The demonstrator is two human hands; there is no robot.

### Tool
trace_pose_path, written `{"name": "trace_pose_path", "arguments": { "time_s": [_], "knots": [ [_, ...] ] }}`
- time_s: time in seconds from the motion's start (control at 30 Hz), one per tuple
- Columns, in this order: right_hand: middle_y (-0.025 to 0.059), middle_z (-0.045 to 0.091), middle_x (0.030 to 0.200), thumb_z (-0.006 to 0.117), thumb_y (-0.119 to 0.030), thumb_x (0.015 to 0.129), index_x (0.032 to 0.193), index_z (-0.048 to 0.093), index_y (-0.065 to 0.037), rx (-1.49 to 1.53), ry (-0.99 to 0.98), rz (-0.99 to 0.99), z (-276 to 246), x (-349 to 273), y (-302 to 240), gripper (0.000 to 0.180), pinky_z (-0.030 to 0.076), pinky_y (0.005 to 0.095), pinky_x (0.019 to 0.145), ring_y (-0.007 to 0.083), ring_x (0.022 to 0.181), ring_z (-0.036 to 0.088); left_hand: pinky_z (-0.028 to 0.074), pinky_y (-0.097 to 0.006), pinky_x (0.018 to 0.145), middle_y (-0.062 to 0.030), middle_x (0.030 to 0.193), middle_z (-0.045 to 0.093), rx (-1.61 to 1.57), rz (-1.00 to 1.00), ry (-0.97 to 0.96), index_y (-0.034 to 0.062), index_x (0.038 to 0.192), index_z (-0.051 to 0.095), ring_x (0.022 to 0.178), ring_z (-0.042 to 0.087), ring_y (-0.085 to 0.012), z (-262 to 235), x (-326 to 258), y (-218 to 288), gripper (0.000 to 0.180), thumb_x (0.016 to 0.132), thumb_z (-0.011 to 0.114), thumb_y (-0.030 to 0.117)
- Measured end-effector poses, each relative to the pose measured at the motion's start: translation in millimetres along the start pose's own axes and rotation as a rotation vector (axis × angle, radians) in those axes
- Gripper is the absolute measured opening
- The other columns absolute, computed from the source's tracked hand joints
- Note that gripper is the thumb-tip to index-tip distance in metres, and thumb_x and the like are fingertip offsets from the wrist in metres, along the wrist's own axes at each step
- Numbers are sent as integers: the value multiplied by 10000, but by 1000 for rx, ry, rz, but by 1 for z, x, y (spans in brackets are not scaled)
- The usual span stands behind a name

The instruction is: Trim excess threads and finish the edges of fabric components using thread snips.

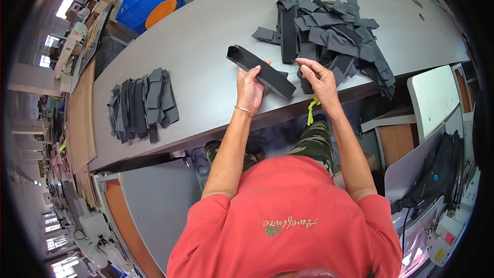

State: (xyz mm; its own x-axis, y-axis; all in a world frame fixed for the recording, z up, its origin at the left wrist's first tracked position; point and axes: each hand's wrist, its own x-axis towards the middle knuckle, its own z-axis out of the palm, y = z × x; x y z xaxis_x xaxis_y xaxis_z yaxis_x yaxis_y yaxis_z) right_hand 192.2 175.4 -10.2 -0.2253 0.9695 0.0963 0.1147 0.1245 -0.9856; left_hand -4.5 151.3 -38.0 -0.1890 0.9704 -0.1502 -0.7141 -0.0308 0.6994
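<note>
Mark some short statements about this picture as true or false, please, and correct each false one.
1. The left hand holds a dark folded piece. True.
2. The bigger pile is on the table's left side. False: it is on the right.
3. A yellow-green ribbon hangs below the right hand. True.
4. The basket is red. False: it is blue.
</note>
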Motion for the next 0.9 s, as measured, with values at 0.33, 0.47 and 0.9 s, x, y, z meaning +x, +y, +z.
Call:
{"name": "trace_pose_path", "arguments": {
  "time_s": [0.33,0.47,0.9],
  "knots": [
    [42,592,814,718,-196,731,934,704,-126,-918,9,-499,12,-11,-18,215,480,346,680,228,800,593,555,-340,738,-146,975,620,314,192,92,46,1157,369,817,641,-206,-10,-12,13,247,930,464,33],
    [46,599,800,702,-154,744,942,702,-114,-1021,-16,-505,19,-9,-15,201,477,352,679,237,806,598,566,-341,718,-144,951,619,353,244,57,31,1136,365,783,659,-224,-6,-14,16,223,934,457,39],
    [80,650,859,654,-49,782,1022,693,-78,-239,-216,-248,40,-20,-34,245,465,271,692,181,750,608,492,-334,566,-136,709,580,21,56,233,34,870,540,619,588,-237,-11,-35,45,525,989,325,498]
  ]
}}
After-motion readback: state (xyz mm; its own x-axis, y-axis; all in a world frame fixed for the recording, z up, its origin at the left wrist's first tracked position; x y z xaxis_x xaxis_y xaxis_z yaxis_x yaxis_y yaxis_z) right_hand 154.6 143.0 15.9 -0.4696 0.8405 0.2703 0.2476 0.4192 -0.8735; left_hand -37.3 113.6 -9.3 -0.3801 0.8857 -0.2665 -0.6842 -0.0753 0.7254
